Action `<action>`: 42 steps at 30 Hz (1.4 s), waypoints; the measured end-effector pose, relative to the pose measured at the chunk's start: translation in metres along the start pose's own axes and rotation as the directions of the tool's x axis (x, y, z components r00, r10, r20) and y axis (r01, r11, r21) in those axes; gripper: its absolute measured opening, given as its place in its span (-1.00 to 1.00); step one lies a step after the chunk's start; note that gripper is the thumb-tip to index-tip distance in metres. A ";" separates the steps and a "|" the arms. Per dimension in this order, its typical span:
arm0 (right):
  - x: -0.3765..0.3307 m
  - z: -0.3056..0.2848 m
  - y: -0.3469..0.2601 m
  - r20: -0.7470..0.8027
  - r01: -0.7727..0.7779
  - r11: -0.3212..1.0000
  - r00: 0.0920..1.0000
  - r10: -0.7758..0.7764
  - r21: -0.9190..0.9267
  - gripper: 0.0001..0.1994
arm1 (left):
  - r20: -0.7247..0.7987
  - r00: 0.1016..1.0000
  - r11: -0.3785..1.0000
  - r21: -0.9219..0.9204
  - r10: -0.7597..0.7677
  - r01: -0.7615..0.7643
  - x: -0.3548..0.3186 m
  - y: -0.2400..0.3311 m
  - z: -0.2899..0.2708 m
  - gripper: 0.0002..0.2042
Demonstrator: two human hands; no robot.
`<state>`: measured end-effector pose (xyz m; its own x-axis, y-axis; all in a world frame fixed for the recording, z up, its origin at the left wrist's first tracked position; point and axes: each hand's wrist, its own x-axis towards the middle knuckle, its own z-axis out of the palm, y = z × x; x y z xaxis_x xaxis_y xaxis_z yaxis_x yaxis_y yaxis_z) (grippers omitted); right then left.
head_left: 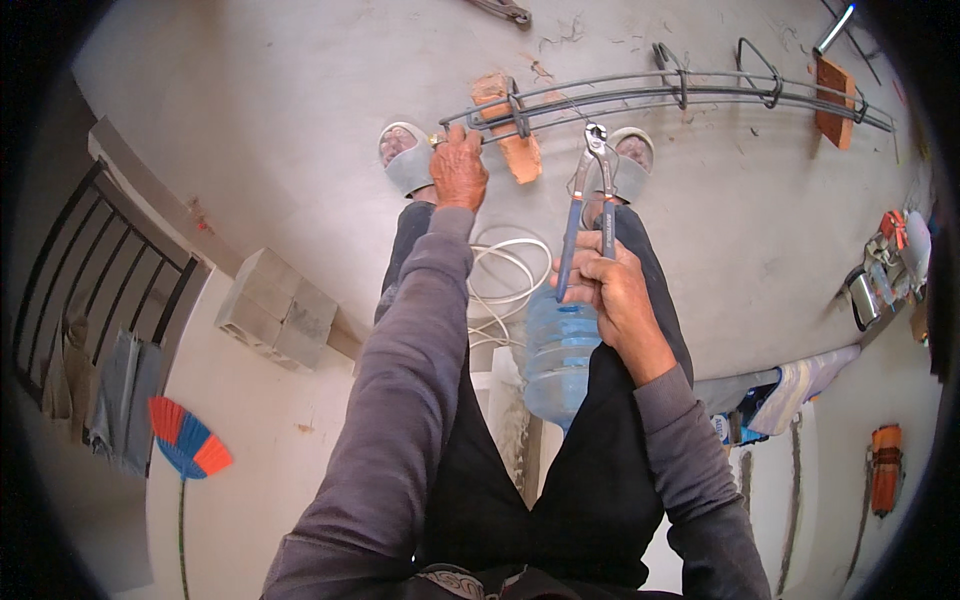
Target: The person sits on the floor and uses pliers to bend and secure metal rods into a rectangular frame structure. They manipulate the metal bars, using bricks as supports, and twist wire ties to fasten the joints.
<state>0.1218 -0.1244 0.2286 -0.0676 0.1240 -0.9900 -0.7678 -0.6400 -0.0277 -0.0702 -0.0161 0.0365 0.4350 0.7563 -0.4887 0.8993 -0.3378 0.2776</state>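
Note:
My right hand (622, 300) holds a pair of end-cutting nippers (609, 210) by their dark blue handles, which stand somewhat apart. The nippers' metal head points away from me, just below a bundle of long steel rods (620, 98). A thin tie wire (572, 106) runs from the rods toward the jaws; I cannot tell whether they grip it. At the bundle's left end, my left hand (460, 172) is closed around the rod ends, its fingertips partly hidden. Bent wire stirrups (772, 92) surround the rods at intervals. An orange brick (518, 150) props the bundle's left part.
Another brick (832, 104) supports the right end. A blue water jug (556, 365) and coiled white hose (540, 262) lie between my legs. Concrete blocks (278, 308), a broom (190, 440) and a black railing (95, 265) are at left. Assorted items (885, 265) sit at right.

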 end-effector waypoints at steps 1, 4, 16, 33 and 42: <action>0.000 -0.001 0.001 -0.003 0.000 1.000 1.000 0.000 -0.003 -0.64 | -0.009 1.000 1.000 0.003 -0.022 0.022 0.000 0.002 0.002 -0.93; 0.001 -0.001 0.001 -0.010 0.003 1.000 1.000 -0.003 -0.020 -0.63 | -0.052 0.997 0.997 -0.051 -0.059 0.056 0.001 0.004 0.007 -0.94; 0.000 0.006 -0.003 -0.010 -0.018 0.998 1.000 0.017 -0.061 -0.62 | -0.093 0.996 0.996 -0.089 0.001 -0.010 -0.002 -0.006 0.016 -0.93; 0.000 0.001 -0.002 0.011 -0.015 0.997 1.000 0.016 -0.072 -0.59 | 0.038 0.979 0.979 -0.003 0.202 -0.202 0.009 -0.012 0.002 -0.72; 0.001 -0.002 0.003 0.042 0.013 0.998 0.999 -0.010 -0.065 -0.56 | 0.116 0.968 0.974 -0.069 0.224 -0.217 0.014 -0.010 -0.001 -0.71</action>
<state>0.1212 -0.1275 0.2270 -0.0863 0.1620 -0.9830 -0.7256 -0.6863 -0.0494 -0.0734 -0.0011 0.0278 0.6277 0.5913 -0.5064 0.7780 -0.4544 0.4338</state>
